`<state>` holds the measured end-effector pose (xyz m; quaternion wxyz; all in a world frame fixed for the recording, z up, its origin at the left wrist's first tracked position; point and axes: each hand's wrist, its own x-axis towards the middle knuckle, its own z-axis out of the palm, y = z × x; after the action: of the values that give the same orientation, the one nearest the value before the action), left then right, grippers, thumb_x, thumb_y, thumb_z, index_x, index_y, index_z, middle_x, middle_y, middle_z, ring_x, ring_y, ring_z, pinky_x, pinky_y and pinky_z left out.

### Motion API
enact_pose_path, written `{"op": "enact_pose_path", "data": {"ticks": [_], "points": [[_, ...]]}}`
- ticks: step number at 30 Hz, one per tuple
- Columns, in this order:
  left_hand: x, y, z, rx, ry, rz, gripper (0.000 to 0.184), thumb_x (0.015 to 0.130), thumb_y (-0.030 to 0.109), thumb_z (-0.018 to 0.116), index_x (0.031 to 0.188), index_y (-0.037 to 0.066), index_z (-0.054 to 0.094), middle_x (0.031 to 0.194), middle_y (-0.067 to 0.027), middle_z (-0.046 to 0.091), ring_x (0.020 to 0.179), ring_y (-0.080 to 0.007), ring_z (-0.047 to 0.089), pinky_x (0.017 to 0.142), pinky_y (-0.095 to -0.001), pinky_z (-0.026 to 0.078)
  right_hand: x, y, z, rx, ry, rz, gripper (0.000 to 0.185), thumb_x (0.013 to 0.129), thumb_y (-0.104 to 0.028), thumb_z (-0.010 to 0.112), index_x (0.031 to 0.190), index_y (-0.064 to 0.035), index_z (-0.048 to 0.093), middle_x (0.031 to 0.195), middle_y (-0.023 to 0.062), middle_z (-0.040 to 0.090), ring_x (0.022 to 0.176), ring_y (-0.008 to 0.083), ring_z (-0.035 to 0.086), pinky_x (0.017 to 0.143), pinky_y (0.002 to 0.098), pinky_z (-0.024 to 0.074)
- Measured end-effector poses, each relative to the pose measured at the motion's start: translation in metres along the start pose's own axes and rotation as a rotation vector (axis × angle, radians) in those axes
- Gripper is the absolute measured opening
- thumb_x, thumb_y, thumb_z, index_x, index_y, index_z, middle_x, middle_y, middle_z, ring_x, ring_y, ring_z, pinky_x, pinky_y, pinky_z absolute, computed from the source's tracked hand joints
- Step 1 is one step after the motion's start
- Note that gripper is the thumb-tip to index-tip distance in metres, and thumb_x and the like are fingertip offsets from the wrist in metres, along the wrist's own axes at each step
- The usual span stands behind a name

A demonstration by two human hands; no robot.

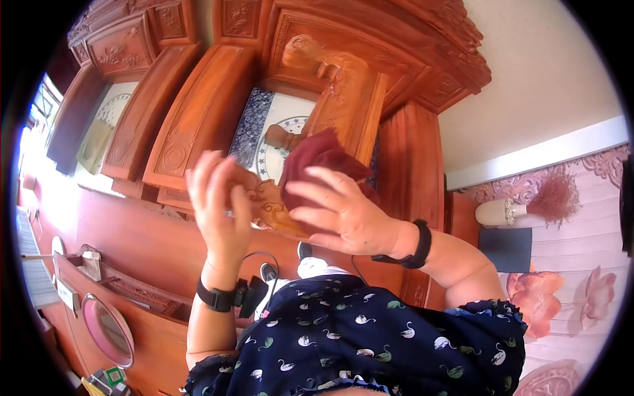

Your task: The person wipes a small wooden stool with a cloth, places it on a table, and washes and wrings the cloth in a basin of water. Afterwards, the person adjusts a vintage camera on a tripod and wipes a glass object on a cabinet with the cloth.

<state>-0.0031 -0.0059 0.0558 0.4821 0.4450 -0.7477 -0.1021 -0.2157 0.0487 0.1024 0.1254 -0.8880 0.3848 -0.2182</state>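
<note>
My right hand (347, 214) holds a crumpled maroon cloth (320, 162), with fingers spread over its near side. Behind the cloth is a carved wooden furniture piece with curved legs (347, 86), like a small stool tipped on its side. One short leg (282, 137) juts out left of the cloth. The scrolled lower edge of this piece shows between my hands. My left hand (221, 201) is raised beside that edge, fingers apart and slightly blurred; I cannot tell whether it touches the wood. Both wrists wear black bands.
Large carved wooden chairs (198, 119) stand ahead, one with a blue-and-white patterned cushion (253, 122). At lower left is a wooden cabinet with an oval mirror (109, 330). A white vase (498, 212) with dried flowers and a dark box (505, 249) are at right.
</note>
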Motion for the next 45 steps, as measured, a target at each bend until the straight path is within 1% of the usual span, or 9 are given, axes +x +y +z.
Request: {"op": "enact_pose_path", "data": {"ticks": [6,11,17,19,27,32,37,39,45], "points": [[0.001,0.027,0.03,0.154,-0.417,0.09,0.064,0.088,0.039,0.038,0.133,-0.005,0.031,0.128,-0.0188,0.046,0.12,-0.0319,0.042,0.107,-0.0484,0.014,-0.007,0.048,-0.006,-0.102,0.023,-0.096,0.025,0.074,-0.016,0.062,0.098,-0.0155,0.059,0.11,0.0042,0.049,0.107,0.0268,0.042,0.087,0.0413,0.0352],[0.006,0.032,0.03,0.18,-0.444,0.084,0.057,0.087,0.041,0.041,0.125,-0.002,0.043,0.106,-0.0138,0.055,0.106,-0.029,0.048,0.107,-0.0481,0.015,0.008,0.154,-0.043,-0.213,0.091,0.064,0.02,0.08,-0.014,0.057,0.099,-0.0151,0.059,0.108,0.0038,0.052,0.109,0.0265,0.044,0.096,0.0409,0.0334],[0.011,0.042,0.033,0.27,-0.473,0.071,0.04,0.086,0.037,0.046,0.104,0.004,0.059,0.088,-0.0104,0.054,0.097,-0.028,0.049,0.106,-0.0478,0.015,0.027,0.272,-0.06,-0.174,0.422,0.19,0.016,0.08,-0.012,0.057,0.094,-0.008,0.06,0.097,0.0067,0.061,0.091,0.0266,0.058,0.081,0.0381,0.0473],[0.014,0.041,0.034,0.292,-0.477,0.043,0.039,0.086,0.036,0.045,0.103,0.005,0.06,0.086,-0.0101,0.054,0.096,-0.0279,0.049,0.106,-0.0483,0.015,0.029,0.243,-0.054,-0.18,0.434,0.241,0.015,0.08,-0.011,0.056,0.094,-0.0076,0.06,0.095,0.0085,0.06,0.088,0.0274,0.058,0.081,0.0373,0.0481],[0.011,0.043,0.033,0.305,-0.483,0.049,0.037,0.087,0.034,0.041,0.1,0.004,0.06,0.088,-0.0108,0.055,0.1,-0.0293,0.049,0.105,-0.0487,0.017,-0.006,0.072,-0.003,-0.014,0.191,-0.353,0.02,0.073,-0.016,0.054,0.092,-0.0106,0.061,0.098,0.0028,0.057,0.103,0.0182,0.051,0.083,0.0344,0.0398],[0.015,0.048,0.035,0.304,-0.499,0.007,0.034,0.087,0.032,0.04,0.09,0.003,0.059,0.092,-0.0108,0.055,0.104,-0.0307,0.048,0.105,-0.0486,0.018,0.016,0.164,-0.034,0.005,0.369,-0.293,0.017,0.07,-0.007,0.055,0.085,-0.0087,0.061,0.093,0.0074,0.059,0.092,0.026,0.054,0.078,0.0381,0.0441],[0.017,0.052,0.037,0.325,-0.509,-0.011,0.032,0.086,0.03,0.042,0.085,0.002,0.057,0.092,-0.0112,0.055,0.104,-0.0314,0.048,0.104,-0.0489,0.019,0.029,0.293,-0.071,-0.129,0.445,0.184,0.022,0.08,-0.008,0.055,0.102,-0.0069,0.059,0.101,0.01,0.06,0.095,0.0274,0.058,0.083,0.0364,0.048],[0.018,0.052,0.038,0.323,-0.509,-0.021,0.032,0.086,0.03,0.041,0.083,0.002,0.057,0.092,-0.0115,0.055,0.104,-0.0319,0.048,0.103,-0.049,0.019,0.028,0.29,-0.063,-0.24,0.531,0.343,0.021,0.08,-0.01,0.056,0.101,-0.0058,0.059,0.097,0.0126,0.06,0.091,0.0289,0.059,0.079,0.0371,0.0485],[0.017,0.051,0.039,0.339,-0.509,-0.036,0.033,0.087,0.03,0.04,0.083,0.002,0.057,0.091,-0.012,0.056,0.105,-0.0331,0.047,0.103,-0.0491,0.02,0.004,0.183,-0.038,-0.203,0.481,0.009,0.012,0.071,-0.009,0.059,0.083,-0.0095,0.056,0.08,0.0059,0.052,0.078,0.0236,0.051,0.067,0.0378,0.0387]]}}
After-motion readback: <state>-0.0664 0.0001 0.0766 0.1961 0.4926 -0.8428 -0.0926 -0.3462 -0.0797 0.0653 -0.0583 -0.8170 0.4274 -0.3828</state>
